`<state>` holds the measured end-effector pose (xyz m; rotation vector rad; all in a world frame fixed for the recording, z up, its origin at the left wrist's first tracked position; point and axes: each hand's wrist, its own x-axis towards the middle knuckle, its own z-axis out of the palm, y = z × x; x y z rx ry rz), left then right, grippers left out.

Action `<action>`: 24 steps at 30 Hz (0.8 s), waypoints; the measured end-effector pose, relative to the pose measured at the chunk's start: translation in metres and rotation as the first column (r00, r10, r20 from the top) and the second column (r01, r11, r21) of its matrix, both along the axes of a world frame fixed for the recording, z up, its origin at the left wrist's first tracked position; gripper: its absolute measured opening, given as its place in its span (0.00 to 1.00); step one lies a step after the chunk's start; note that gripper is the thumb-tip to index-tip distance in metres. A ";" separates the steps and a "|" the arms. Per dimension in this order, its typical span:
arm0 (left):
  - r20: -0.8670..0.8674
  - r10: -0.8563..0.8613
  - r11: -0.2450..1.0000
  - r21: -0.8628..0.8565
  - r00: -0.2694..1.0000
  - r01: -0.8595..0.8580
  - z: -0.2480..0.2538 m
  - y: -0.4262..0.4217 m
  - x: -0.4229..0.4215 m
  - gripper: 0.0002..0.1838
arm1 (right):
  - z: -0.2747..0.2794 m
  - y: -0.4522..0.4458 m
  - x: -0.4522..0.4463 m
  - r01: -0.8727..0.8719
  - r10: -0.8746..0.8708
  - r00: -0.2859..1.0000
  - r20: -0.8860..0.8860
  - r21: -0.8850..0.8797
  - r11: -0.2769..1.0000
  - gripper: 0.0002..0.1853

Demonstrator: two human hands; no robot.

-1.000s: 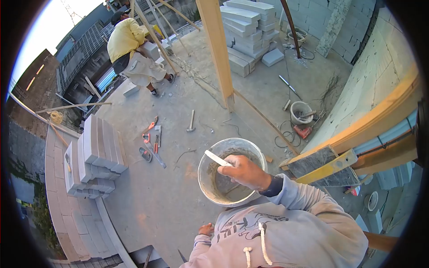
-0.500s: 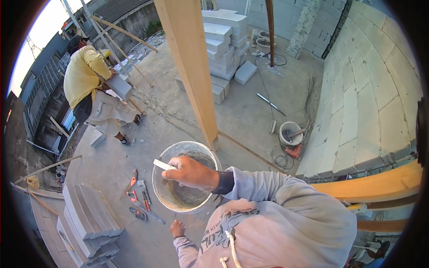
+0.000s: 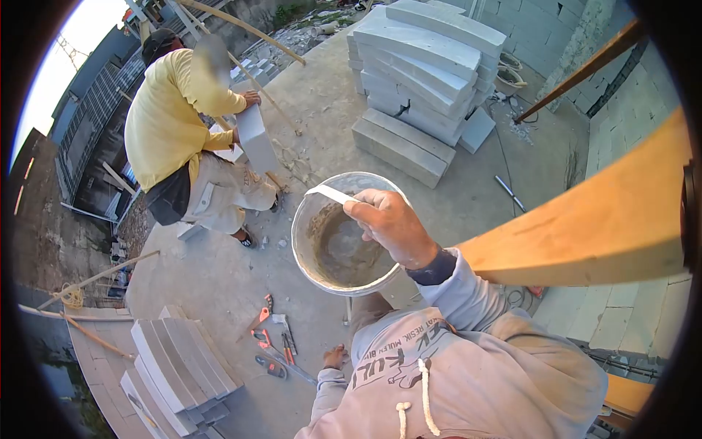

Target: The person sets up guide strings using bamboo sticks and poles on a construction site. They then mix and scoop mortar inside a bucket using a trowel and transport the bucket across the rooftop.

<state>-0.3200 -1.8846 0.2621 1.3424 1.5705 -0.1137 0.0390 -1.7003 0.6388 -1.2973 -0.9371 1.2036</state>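
A round white bucket [image 3: 301, 252] with grey, wet-looking mix at its bottom hangs in front of my torso. My right hand [image 3: 393, 225] is closed on the bucket's pale handle [image 3: 330, 193], above the rim. Lower down, near the hem of my sweatshirt, my left hand [image 3: 335, 357] is held low beside my body; its fingers look curled, but whether they hold anything is too small to tell.
A person in yellow [image 3: 164, 117] bends over a pale block [image 3: 256, 139] at the left. Block stacks stand ahead [image 3: 424, 51] and lower left [image 3: 183, 358]. Tools [image 3: 281, 340] lie on the floor. A wooden beam [image 3: 578, 227] crosses the right side.
The view has turned and moved closer to the person in yellow and the far block stack. The bucket has travelled along in my right hand. The wooden post now stretches across the right side.
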 end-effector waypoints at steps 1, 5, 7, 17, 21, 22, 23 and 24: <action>0.020 0.013 1.000 -0.026 1.000 -0.013 -0.001 0.032 -0.011 0.16 | 0.002 0.027 0.002 0.058 -0.058 0.998 -0.012 -0.022 0.998 0.18; 0.101 0.248 0.957 -0.179 0.963 -0.228 0.014 0.200 -0.006 0.19 | 0.003 0.141 0.017 0.228 -0.221 0.973 0.069 -0.107 0.968 0.19; 0.209 0.216 0.975 -0.104 0.954 -0.198 0.037 0.276 0.003 0.22 | 0.009 0.187 0.024 0.334 -0.326 0.942 0.081 -0.122 0.935 0.18; 0.474 0.034 0.998 -0.057 0.880 -0.007 0.115 0.492 0.094 0.25 | 0.086 0.339 0.111 0.505 -0.504 0.863 -0.038 0.118 0.855 0.14; 0.423 0.010 0.988 0.135 0.906 -0.074 0.124 0.538 0.120 0.24 | 0.101 0.420 0.148 0.461 -0.462 0.886 -0.039 0.171 0.870 0.15; 0.440 0.064 0.990 0.085 0.896 -0.112 0.124 0.540 0.114 0.23 | 0.100 0.438 0.155 0.457 -0.457 0.889 -0.034 0.151 0.877 0.17; 0.461 0.124 0.985 0.047 0.879 -0.164 0.121 0.549 0.114 0.22 | 0.100 0.463 0.166 0.439 -0.440 0.898 -0.029 0.147 0.886 0.18; 0.446 0.161 0.984 0.002 0.880 -0.181 0.117 0.556 0.116 0.22 | 0.098 0.480 0.182 0.372 -0.376 0.927 0.010 0.120 0.921 0.21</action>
